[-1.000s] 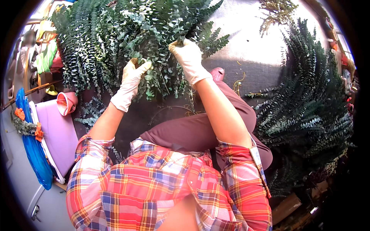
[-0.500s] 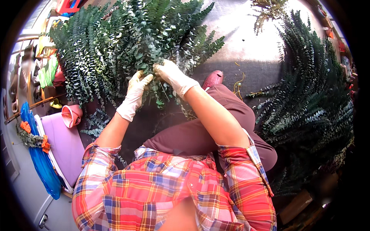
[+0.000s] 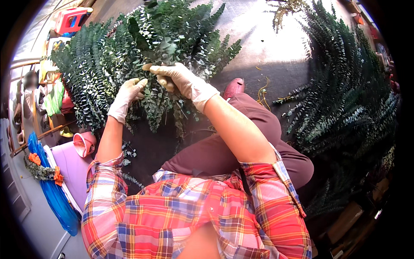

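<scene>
A large heap of green eucalyptus branches [image 3: 99, 64] fans out at the far left, its leafy ends hanging toward me. Both hands wear pale thin gloves and work at its near edge. My left hand [image 3: 128, 97] is closed, thumb and fingers brought together against the leaves; what they pinch is hidden. To its right, my right hand [image 3: 179, 82] lies over the foliage with its index finger stretched leftward and the other fingers loosely bent. No stem shows clearly in it. Leafy sprigs [image 3: 155, 108] dangle between and below the hands.
A second big pile of eucalyptus [image 3: 345, 99] lies on the right. Left of me stand a lilac container [image 3: 69, 166], a pink cup [image 3: 84, 144] and a blue plastic bag [image 3: 56, 198]. A red plastic stool [image 3: 71, 20] is at the far left. My folded leg [image 3: 207, 155] is in front.
My hands have come apart: the left has moved left and slightly down, the right slightly left with its index finger now extended. The view has shifted a little.
</scene>
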The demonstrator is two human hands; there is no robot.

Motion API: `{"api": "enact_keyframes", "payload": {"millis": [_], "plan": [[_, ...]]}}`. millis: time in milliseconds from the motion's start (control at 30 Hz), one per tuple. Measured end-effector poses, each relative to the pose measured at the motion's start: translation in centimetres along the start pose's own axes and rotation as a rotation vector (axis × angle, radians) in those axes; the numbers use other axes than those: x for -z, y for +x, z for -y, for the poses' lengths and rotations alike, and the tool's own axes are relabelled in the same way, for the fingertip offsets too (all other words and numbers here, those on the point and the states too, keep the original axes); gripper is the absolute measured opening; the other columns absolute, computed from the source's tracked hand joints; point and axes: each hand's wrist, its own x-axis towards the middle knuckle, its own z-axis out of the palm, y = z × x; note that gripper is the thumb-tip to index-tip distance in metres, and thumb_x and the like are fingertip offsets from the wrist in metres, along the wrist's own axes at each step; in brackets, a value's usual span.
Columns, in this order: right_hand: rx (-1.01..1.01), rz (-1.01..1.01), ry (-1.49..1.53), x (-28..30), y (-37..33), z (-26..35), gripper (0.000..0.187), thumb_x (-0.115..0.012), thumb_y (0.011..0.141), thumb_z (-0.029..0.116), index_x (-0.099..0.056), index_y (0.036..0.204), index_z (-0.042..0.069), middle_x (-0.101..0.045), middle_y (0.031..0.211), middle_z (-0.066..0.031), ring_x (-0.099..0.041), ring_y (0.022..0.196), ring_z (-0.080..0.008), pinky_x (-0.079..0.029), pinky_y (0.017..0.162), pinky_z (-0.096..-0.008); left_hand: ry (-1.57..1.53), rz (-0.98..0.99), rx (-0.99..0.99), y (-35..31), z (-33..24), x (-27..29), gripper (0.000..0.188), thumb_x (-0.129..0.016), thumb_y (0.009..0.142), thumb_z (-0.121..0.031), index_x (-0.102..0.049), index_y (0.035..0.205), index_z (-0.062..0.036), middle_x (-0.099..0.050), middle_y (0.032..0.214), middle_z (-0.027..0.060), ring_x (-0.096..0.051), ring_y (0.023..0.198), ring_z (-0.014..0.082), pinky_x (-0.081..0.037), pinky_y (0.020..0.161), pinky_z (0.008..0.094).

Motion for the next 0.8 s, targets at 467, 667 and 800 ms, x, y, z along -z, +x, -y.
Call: {"api": "enact_keyframes", "payload": {"millis": [467,667,800], "plan": [[0.74,-0.527,0.028,8.3,-6.1,12.8,0.027,-0.059,0.096,0.024,-0.069,0.114,0.006,-0.044,0.056,0.0075,-0.036,0.048,-0.0041,-0.029,0.046,-0.0205,1.027,-0.402,-0.622,9.3,-7.2,-8.2,0.097,-0.082,0.07,-0.031,-0.029,0.149,-0.0088,-0.038,0.148,0.0166,-0.036,0.136,0.033,-0.03,0.112,0.0389],[0.771,-0.577,0.114,9.3,-6.2,11.9,0.026,-0.059,0.096,0.024,-0.069,0.113,0.007,-0.048,0.057,0.006,-0.039,0.048,-0.0045,-0.031,0.045,-0.0205,0.444,-0.309,-0.66,17.0,-1.6,-1.3,0.054,-0.066,0.081,-0.02,-0.052,0.132,-0.0067,-0.06,0.128,0.0148,-0.057,0.117,0.0308,-0.044,0.1,0.0375],[0.786,-0.58,0.14,9.0,-6.0,11.3,0.026,-0.059,0.096,0.024,-0.07,0.112,0.007,-0.052,0.058,0.005,-0.041,0.047,-0.0047,-0.032,0.045,-0.0206,0.831,-0.778,-0.688,15.5,-2.1,-1.0,0.07,-0.064,0.078,-0.017,-0.04,0.143,-0.0122,-0.045,0.144,0.0129,-0.046,0.128,0.0321,-0.038,0.106,0.0406]]}}
